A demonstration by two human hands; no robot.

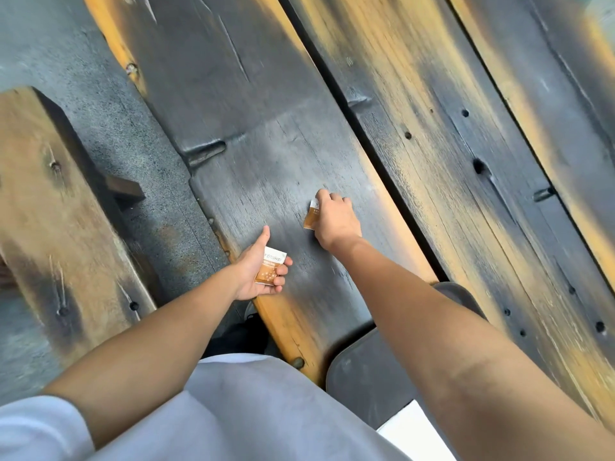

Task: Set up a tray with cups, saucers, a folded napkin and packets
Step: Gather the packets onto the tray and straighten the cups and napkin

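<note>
Charred black-and-orange plank bench [273, 128]. Dark rounded-corner slab [366, 377], maybe tray, at near edge; white sheet [416, 430] on it, partly hidden by right arm. Left hand [256, 271] palm up at plank's left edge, fingers curled round orange-white packet [271, 269]. Right hand [332, 217] knuckles up, pinching second packet [312, 216] against plank. Plank gap just right of it; bare wood beyond.

Arms outstretched, left hand [250, 271] palm-up around a packet [270, 268], right hand [334, 218] knuckles-up around a second packet [311, 218].
</note>
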